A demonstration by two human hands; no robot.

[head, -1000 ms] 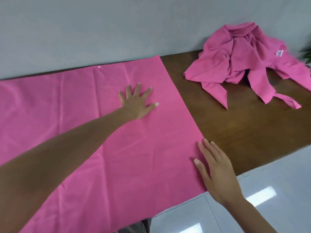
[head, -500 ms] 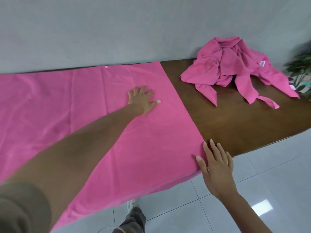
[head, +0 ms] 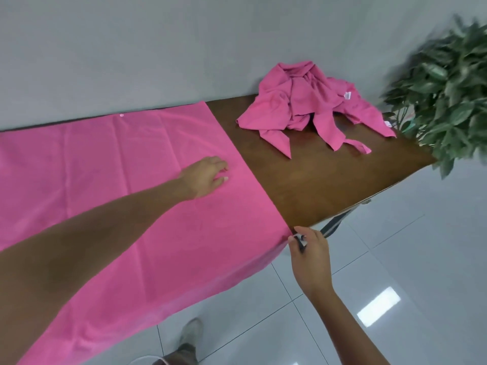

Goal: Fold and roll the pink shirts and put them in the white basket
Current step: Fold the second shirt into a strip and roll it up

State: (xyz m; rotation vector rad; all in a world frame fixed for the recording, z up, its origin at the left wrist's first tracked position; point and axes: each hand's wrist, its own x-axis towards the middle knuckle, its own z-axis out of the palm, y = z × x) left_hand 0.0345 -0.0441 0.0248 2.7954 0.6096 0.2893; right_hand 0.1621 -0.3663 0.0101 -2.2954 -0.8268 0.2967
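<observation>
A large pink shirt cloth (head: 126,185) lies spread flat over the left part of the brown table (head: 329,180), its near edge hanging over the table's front. My left hand (head: 204,177) rests on the cloth near its right side, fingers loosely bent. My right hand (head: 308,254) is at the table's front edge and pinches the cloth's near right corner between thumb and fingers. A crumpled heap of pink shirts (head: 311,106) with a white label lies at the back right of the table. No white basket is in view.
A leafy green plant (head: 445,88) stands past the table's right end. A grey wall runs behind the table. White floor tiles (head: 395,272) lie below, with my shoe (head: 189,333) near the table's front.
My right hand slid off the cloth's surface to its near right corner and pinched it. My left hand's spread fingers have drawn together and bent. The view has swung right, showing the plant.
</observation>
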